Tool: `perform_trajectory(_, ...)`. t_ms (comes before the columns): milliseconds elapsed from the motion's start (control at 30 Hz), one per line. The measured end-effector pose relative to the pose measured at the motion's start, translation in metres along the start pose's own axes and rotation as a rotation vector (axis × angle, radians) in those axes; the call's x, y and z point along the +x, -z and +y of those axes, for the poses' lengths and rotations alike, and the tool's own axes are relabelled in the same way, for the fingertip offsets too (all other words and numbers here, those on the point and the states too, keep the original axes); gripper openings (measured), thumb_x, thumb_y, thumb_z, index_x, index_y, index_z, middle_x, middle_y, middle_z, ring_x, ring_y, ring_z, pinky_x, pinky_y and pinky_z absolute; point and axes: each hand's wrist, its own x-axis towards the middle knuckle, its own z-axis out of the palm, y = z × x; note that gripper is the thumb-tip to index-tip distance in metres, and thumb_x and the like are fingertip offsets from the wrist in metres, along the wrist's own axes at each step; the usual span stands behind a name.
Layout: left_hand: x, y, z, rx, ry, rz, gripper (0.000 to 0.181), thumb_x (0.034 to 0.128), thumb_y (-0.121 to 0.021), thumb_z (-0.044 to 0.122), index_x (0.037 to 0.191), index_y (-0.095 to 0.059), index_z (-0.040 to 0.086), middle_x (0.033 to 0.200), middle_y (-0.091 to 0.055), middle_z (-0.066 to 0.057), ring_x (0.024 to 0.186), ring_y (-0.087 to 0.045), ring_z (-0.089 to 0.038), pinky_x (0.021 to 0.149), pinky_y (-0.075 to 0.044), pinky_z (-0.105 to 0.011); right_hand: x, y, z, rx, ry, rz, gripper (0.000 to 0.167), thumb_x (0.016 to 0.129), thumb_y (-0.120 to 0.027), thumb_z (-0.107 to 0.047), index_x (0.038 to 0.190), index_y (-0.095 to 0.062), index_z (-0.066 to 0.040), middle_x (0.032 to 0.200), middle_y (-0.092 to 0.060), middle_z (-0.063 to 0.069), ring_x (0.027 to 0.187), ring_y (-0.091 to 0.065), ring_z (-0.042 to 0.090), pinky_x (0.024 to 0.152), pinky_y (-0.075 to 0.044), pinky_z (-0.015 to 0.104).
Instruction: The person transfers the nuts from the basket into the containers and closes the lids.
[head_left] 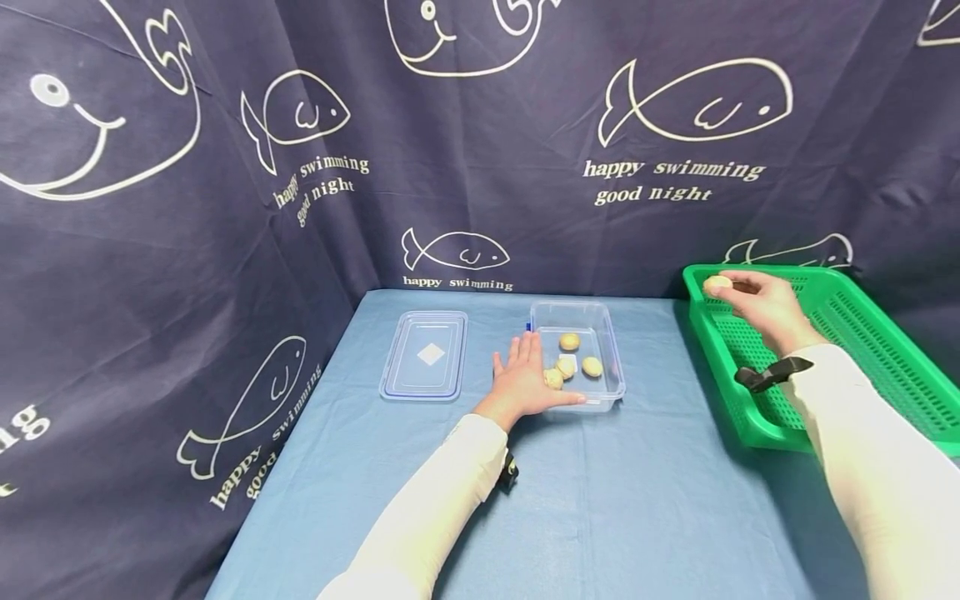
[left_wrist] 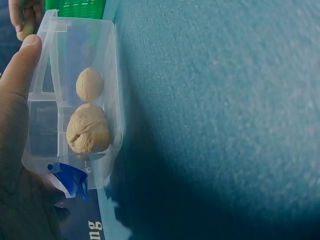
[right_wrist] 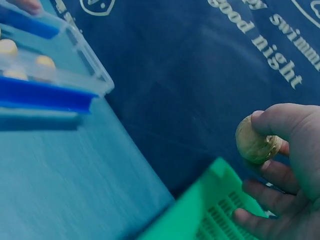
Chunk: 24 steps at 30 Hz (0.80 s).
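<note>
Fingers (head_left: 746, 277) of the right hand (head_left: 776, 308) pinch a tan ball (head_left: 717, 284), seen in the head view against the far left corner of a green plastic basket (head_left: 716, 362), while those of the left hand (head_left: 525, 383) lie straight along the left side of a clear plastic container (head_left: 617, 354), its thumb stretched across the near edge. A blue cloth covers the surface (head_left: 600, 500), and a dark curtain (head_left: 487, 192) printed with fish outlines and "happy swimming good night" hangs behind it and down the left. The surface's near edge is out of frame, as is the basket's right end; the right sleeve (head_left: 870, 433) crosses in front of the basket, and the left hand partly covers the container's near left corner. Four tan balls (head_left: 592, 367) show inside the container, and a clear lid (head_left: 405, 356) with a white label (head_left: 431, 354) lies flat to its left. From the left wrist, the container's cloudy wall blurs the wrinkled balls behind it; a blue clip (left_wrist: 74, 180) sticks out beside the hand, whose thumb shows plainly but whose other fingers are mostly hidden. From the right wrist, thumb and forefinger grip the ball clear of the basket's rim, the remaining fingers loosely bent; the basket is cut off below, and the container, blurred and cropped, fills the upper left corner.
</note>
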Motion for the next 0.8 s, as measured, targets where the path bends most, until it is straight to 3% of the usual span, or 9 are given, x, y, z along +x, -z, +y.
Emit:
perform_trajectory(167, 0.001, 0.000, 0.000, 0.006, 0.003, -0.007, 0.136, 0.0676, -0.064, 0.088, 0.164, -0.005, 0.012, 0.171, -0.006, -0.007, 0.156, -0.001, -0.024, 0.120, -0.009, -0.062, -0.006, -0.014, -0.010, 0.055, 0.030, -0.015, 0.061, 0.095, -0.072, -0.035, 0.141, -0.054, 0.001, 0.099, -0.064, -0.028, 0.090, -0.060, -0.009, 0.074, -0.052, 0.014)
perform_trajectory(400, 0.000, -0.001, 0.000, 0.008, -0.003, 0.009, 0.136, 0.0676, -0.066, 0.087, 0.164, -0.007, 0.011, 0.170, -0.009, -0.008, 0.156, -0.007, -0.027, 0.120, -0.010, -0.061, -0.014, -0.028, -0.023, -0.001, 0.072, -0.001, 0.059, 0.095, -0.072, -0.037, 0.139, -0.057, 0.000, 0.094, -0.062, -0.032, 0.091, -0.057, -0.009, 0.075, -0.044, 0.010)
perform_trajectory(600, 0.000, -0.001, 0.001, -0.010, -0.011, 0.005, 0.136, 0.0682, -0.067, 0.086, 0.164, -0.006, 0.011, 0.170, -0.008, -0.009, 0.156, -0.005, -0.027, 0.120, -0.008, -0.062, -0.017, -0.037, -0.029, 0.005, 0.084, -0.007, 0.060, 0.095, -0.072, -0.036, 0.141, -0.056, 0.000, 0.096, -0.061, -0.032, 0.092, -0.056, -0.009, 0.076, -0.044, 0.009)
perform_trajectory(800, 0.001, -0.001, 0.000, 0.002, -0.006, -0.003, 0.136, 0.0683, -0.065, 0.087, 0.164, -0.005, 0.012, 0.171, -0.006, -0.007, 0.157, -0.003, -0.025, 0.121, -0.007, -0.061, -0.021, -0.051, -0.032, 0.073, 0.102, -0.006, 0.053, 0.096, -0.073, -0.026, 0.139, -0.058, 0.000, 0.094, -0.064, -0.029, 0.090, -0.059, -0.010, 0.077, -0.044, 0.009)
